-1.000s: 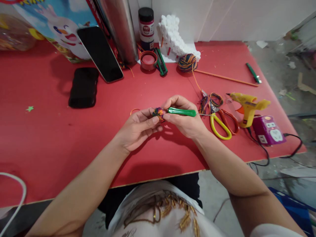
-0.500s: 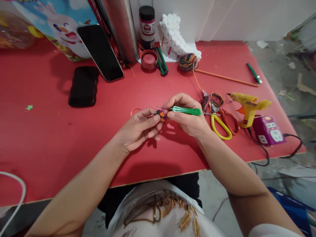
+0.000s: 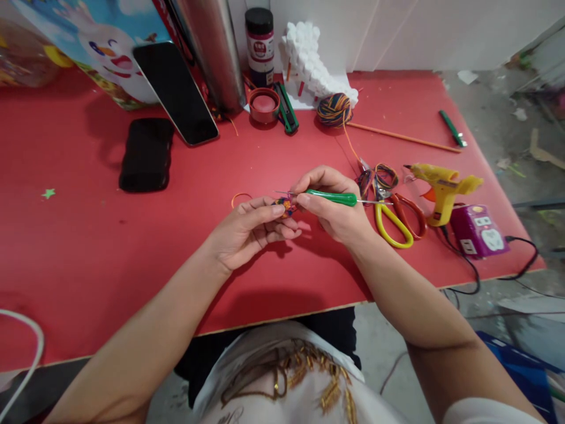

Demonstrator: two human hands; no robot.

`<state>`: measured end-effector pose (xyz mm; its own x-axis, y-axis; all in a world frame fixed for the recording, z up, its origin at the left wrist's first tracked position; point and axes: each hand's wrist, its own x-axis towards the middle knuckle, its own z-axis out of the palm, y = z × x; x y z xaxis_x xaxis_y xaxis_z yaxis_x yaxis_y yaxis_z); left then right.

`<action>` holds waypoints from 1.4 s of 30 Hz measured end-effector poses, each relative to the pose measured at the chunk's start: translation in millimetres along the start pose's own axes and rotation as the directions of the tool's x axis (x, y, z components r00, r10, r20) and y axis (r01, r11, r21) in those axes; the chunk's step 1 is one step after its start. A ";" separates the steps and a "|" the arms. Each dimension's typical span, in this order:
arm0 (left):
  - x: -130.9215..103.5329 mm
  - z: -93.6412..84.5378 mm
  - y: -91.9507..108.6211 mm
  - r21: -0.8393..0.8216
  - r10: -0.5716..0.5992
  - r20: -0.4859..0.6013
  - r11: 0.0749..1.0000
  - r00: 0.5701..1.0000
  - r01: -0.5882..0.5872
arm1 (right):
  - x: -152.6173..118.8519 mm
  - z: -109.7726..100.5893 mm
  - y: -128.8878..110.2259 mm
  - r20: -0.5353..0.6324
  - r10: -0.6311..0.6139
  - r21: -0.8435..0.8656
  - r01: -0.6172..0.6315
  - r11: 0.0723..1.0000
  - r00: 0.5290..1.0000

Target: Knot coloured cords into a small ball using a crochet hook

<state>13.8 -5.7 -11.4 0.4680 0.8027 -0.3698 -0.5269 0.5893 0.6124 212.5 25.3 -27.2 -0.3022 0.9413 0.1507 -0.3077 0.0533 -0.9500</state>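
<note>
Between the thumb and fingers of my left hand (image 3: 253,227) is a small multicoloured crochet piece (image 3: 288,205). My right hand (image 3: 333,206) is closed round a crochet hook (image 3: 333,196) with a green handle. Its thin metal tip points left, just above the crochet piece; whether it passes through a stitch I cannot tell. The right fingertips touch or nearly touch the piece's right edge. An orange yarn strand (image 3: 238,195) loops out behind my left hand. Farther back sits a ball of multicoloured yarn (image 3: 334,110), with loose yarn loops (image 3: 385,175) right of my right hand.
Scissors (image 3: 394,225) with yellow and red handles, a yellow glue gun (image 3: 444,185) and a purple power socket box (image 3: 479,231) lie to the right. A phone (image 3: 176,93), a black case (image 3: 147,155), a jar (image 3: 259,48) and a green cutter (image 3: 286,109) stand or lie toward the back.
My left fingers have shifted slightly, and more of the crochet piece shows beside my thumb. The hook stays in my right hand, near the piece. The whole view has moved a little.
</note>
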 end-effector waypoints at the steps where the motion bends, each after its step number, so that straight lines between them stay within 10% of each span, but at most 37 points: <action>1: 0.0 -0.6 -0.4 0.004 0.001 0.004 1.000 1.000 -0.001 | -0.2 0.1 0.1 0.004 0.001 0.001 -0.001 1.000 1.000; 12: 4.6 -5.2 -6.5 0.190 0.223 0.034 0.956 0.974 -0.225 | -5.0 5.5 -8.0 0.008 -0.103 -0.118 0.103 0.988 0.995; 24: 5.2 -9.6 -7.6 0.444 0.576 0.062 0.715 0.815 -0.539 | -6.0 12.0 -17.6 0.000 -0.177 -0.173 0.174 0.969 0.984; 32: 0.3 -6.0 -4.6 0.642 0.766 0.204 0.366 0.610 -0.674 | -9.2 14.5 -21.0 0.000 -0.261 -0.250 0.253 0.935 0.965; 42: 5.5 -7.0 -1.4 0.298 0.503 -0.009 0.826 0.864 -0.478 | -10.0 8.0 -14.5 0.043 -0.219 -0.155 0.223 0.962 0.975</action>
<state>12.2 -1.5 -19.2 0.1326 0.9910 -0.0178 -0.4475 0.0759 0.8911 212.7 12.4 -12.8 -0.2656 0.8917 0.3665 -0.2237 0.3128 -0.9231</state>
